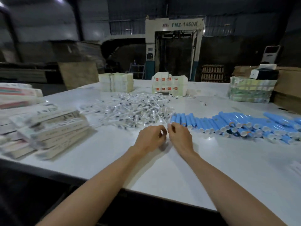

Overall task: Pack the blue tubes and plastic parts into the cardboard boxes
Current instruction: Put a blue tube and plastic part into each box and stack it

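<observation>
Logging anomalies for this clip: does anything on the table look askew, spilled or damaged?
The stack of flat cartons at the left lies fanned and crooked. The plastic parts sit in a loose heap with strays around it. The blue tubes form a neat row, then a jumbled pile at the right. No damage shows.

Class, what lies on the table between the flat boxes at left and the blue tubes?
Head view: heap of plastic parts; nearer, left hand and right hand.

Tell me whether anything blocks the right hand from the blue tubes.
Nothing visible. The right hand is just short of the left end of the tubes, bare table between. It and the left hand seem to pinch a plastic part.
</observation>
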